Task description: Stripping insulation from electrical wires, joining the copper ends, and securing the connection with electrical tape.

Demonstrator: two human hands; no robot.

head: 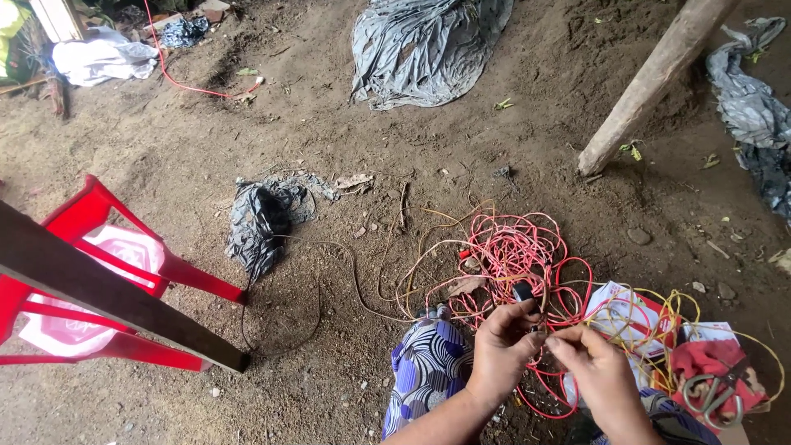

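My left hand [501, 353] pinches a small black part [524, 291] on the end of a thin wire, low in the middle of the view. Close beside it, my right hand [600, 377] pinches the same wire with its fingertips. Both hands hover over a tangle of red and yellow wire [512, 255] lying on the dirt floor. My knee, in blue and white patterned cloth [428, 363], shows under the left forearm.
Grey scissors [713, 392] lie on red cloth at the lower right, beside white packets. A red plastic stool [99, 272] and a dark wooden plank [107, 297] stand at left. A black plastic bag [259, 222], a grey sheet [424, 45] and a slanting wooden post [651, 82] lie farther off.
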